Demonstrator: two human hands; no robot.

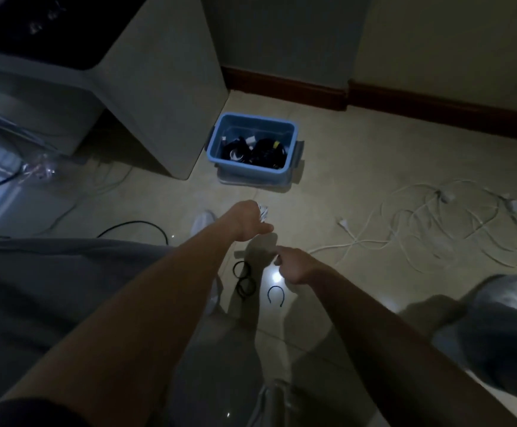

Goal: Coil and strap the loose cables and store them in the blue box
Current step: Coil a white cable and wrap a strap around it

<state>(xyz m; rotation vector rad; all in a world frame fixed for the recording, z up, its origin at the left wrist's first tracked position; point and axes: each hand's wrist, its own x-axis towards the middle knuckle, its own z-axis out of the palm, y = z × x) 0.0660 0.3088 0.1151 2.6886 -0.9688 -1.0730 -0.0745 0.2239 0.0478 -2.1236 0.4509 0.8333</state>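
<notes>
The blue box [252, 169] stands on the floor by the cabinet, with black coiled cables [263, 153] inside. My left hand [249, 221] is stretched toward it, fingers closed around a small white cable bundle [263, 211] that peeks out past the knuckles. My right hand [294, 266] hovers lower and to the right, fingers curled, nothing visible in it. Black straps [244, 278] lie on the tiles below my hands, and one open strap [275, 295] beside them. A long white cable [454, 223] sprawls loose on the floor to the right.
A grey cabinet [158, 87] rises left of the box. A black cable [134, 226] and thin white cords [106, 180] run along the floor at left. My knees [497, 318] frame both sides. A dark skirting board [436, 106] lines the wall.
</notes>
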